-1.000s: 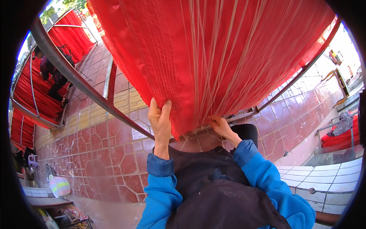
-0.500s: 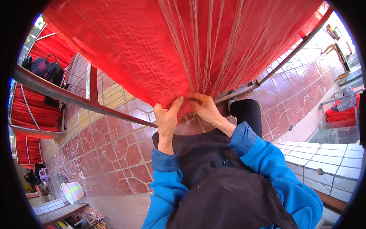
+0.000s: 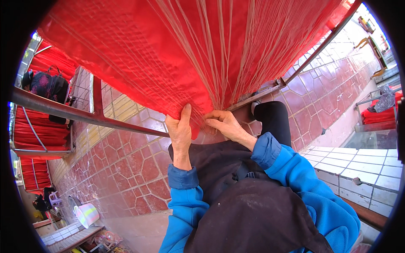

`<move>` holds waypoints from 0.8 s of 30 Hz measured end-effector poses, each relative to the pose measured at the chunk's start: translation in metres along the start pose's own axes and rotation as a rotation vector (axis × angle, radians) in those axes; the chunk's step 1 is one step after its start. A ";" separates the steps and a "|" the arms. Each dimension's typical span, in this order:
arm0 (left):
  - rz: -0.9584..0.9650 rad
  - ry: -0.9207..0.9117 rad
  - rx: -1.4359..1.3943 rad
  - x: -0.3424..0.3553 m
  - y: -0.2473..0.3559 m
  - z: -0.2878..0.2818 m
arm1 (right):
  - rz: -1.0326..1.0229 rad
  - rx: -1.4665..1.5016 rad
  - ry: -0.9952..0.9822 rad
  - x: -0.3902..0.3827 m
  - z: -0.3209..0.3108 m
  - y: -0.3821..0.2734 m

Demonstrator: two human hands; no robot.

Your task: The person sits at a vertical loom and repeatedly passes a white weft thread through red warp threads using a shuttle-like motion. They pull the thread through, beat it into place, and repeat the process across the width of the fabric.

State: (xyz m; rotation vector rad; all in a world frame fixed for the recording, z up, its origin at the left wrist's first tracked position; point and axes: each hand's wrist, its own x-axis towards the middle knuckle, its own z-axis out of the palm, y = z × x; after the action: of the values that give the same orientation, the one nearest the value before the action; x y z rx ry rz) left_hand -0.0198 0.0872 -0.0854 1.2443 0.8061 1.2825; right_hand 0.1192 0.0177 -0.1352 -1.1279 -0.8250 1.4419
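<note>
Drawn closer together, left hand (image 3: 180, 131) and right hand (image 3: 223, 125) both pinch one red sheet (image 3: 168, 55).

Two hands, one red sheet, many pale threads

Two bare hands are in view: the left hand (image 3: 180, 133) and the right hand (image 3: 223, 125), each coming out of one of two blue sleeves (image 3: 291, 168). One large red sheet (image 3: 139, 55) fills the upper part of the view, crossed by a bundle of pale threads (image 3: 219, 63) too many and too fine to count. Two metal rails show, one at the left (image 3: 84, 116) and one at the right (image 3: 320, 46). One dark apron (image 3: 236, 198), one black trouser leg (image 3: 274, 120) and one red-tiled floor (image 3: 126, 168) are visible.
</note>
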 end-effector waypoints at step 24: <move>0.125 0.144 0.362 0.012 -0.021 -0.022 | -0.716 -0.241 -0.311 -0.115 0.001 -0.159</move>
State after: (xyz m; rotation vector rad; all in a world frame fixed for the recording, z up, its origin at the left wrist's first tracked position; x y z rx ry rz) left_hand -0.0339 0.1068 -0.1079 1.5198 1.1154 1.3780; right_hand 0.1664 -0.0656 0.0356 -0.6629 -1.4747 0.9285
